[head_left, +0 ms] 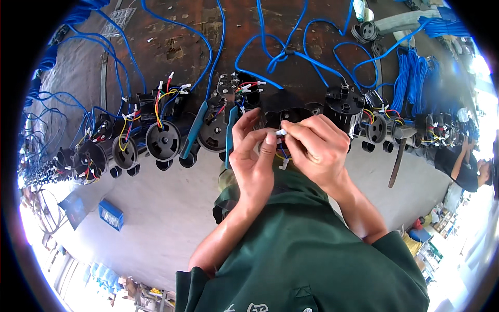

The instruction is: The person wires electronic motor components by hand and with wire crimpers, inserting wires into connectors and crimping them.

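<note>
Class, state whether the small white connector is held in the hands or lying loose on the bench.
Held: both hands' fingertips pinch the white connector above the bench.

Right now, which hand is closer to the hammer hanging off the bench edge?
Right. The right hand is beside the hammer, with a gap between them. The left hand is farther away, on the other side of the right hand.

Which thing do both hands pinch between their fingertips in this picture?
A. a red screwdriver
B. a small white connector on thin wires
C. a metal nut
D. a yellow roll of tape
B: the left hand and the right hand meet on a small white connector, with thin wires hanging below it.
</note>
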Demonstrator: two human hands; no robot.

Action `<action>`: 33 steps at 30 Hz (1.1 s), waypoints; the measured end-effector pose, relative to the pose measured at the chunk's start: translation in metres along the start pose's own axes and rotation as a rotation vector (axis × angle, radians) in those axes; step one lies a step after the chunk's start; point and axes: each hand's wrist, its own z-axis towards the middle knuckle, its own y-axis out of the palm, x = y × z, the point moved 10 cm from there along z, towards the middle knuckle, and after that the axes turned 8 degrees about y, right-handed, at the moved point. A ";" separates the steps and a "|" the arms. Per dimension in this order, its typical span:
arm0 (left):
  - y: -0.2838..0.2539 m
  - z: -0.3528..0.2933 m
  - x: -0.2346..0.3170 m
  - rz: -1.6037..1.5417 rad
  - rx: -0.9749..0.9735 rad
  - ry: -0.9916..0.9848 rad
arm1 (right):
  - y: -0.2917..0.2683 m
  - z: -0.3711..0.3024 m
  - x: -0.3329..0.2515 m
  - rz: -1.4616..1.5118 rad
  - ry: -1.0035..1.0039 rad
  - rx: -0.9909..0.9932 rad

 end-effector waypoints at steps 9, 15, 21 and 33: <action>0.039 -0.020 0.080 0.700 -0.119 0.877 | -0.013 -0.002 0.044 0.212 0.306 0.014; 0.055 0.014 0.046 0.313 -0.242 0.283 | -0.004 -0.017 0.070 0.527 0.729 -0.050; 0.065 0.021 0.011 0.042 -0.327 0.008 | -0.037 0.005 0.023 0.090 0.371 -0.065; 0.077 0.017 -0.017 -0.462 -0.262 -0.191 | 0.161 -0.003 -0.071 -0.692 0.137 -0.673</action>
